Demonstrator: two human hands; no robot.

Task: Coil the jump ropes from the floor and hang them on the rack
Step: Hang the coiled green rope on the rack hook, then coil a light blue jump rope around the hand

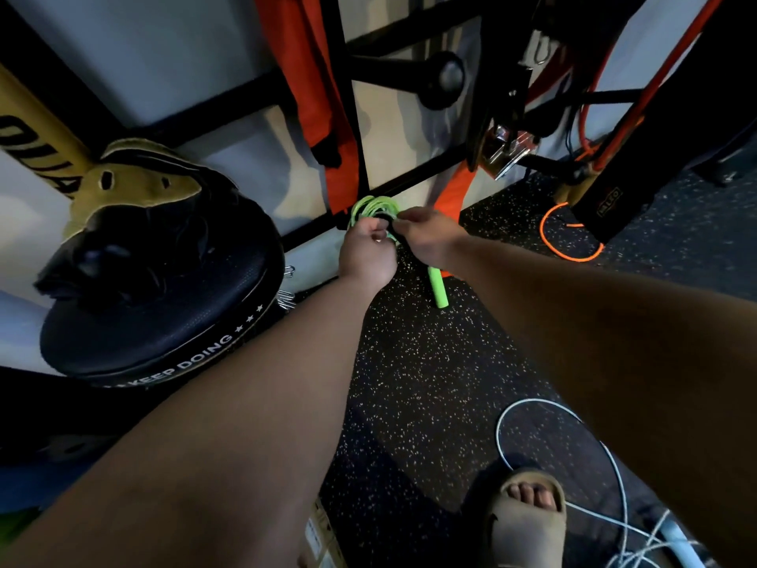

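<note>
A coiled green jump rope (375,207) is held up against a low bar of the black rack (413,176). My left hand (366,256) grips the coil from below. My right hand (426,235) pinches it from the right, at a dark part of the bundle. One green handle (436,286) hangs down below my hands. A pale blue jump rope (545,407) lies loose on the floor at the lower right, next to my sandalled foot (528,522). An orange rope (567,250) loops on the floor at the right.
A black and gold punch mitt (159,276) sits on the left. Orange straps (315,96) and dark bands (639,157) hang from the rack. A round black peg (444,77) sticks out above my hands. The floor is black speckled rubber (418,383).
</note>
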